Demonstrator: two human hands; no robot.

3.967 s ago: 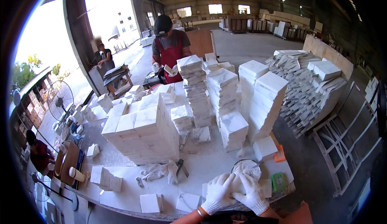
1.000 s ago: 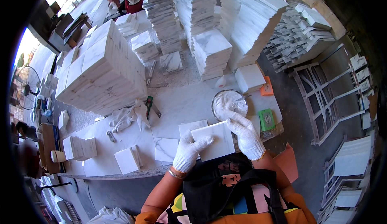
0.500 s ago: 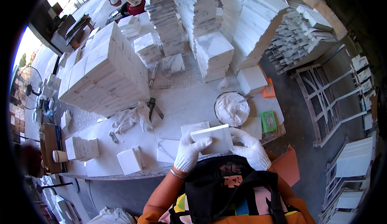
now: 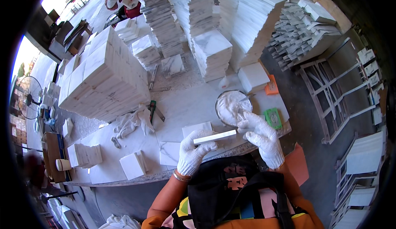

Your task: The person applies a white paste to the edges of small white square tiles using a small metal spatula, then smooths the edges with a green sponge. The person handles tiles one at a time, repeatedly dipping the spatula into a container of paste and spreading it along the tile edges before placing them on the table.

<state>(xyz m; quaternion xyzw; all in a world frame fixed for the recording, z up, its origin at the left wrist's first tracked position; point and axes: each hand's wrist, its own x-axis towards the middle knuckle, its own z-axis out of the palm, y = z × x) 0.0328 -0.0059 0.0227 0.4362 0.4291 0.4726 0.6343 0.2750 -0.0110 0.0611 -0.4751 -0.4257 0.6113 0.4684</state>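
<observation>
My left hand [image 4: 194,152], in a white knit glove, grips a white marble tile [image 4: 215,137] by its left end. The tile is turned with its narrow edge up. My right hand [image 4: 264,140], gloved alike, is off the tile, its fingers stretched over the near right rim of a round bowl [image 4: 225,101] of white paste and apart from the thumb. Whether the fingertips touch the paste is hard to make out. A small blade-like tool [image 4: 244,99] rests in the bowl. Flat on the tabletop beyond my left hand lies a tile [image 4: 197,128], with a grey-veined tile [image 4: 170,152] beside it.
Tall tile stacks [image 4: 181,14] stand at the back, and a large tile block [image 4: 107,78] at left. Spare gloves [image 4: 134,121] and a green-handled tool [image 4: 152,107] lie mid-table. A green box [image 4: 272,118] and an orange box [image 4: 271,85] sit right. Another person [image 4: 123,0] works behind.
My right hand has let go of the tile and moved to the bowl. My left hand has tipped the tile from showing its face to showing its edge. The view has shifted slightly.
</observation>
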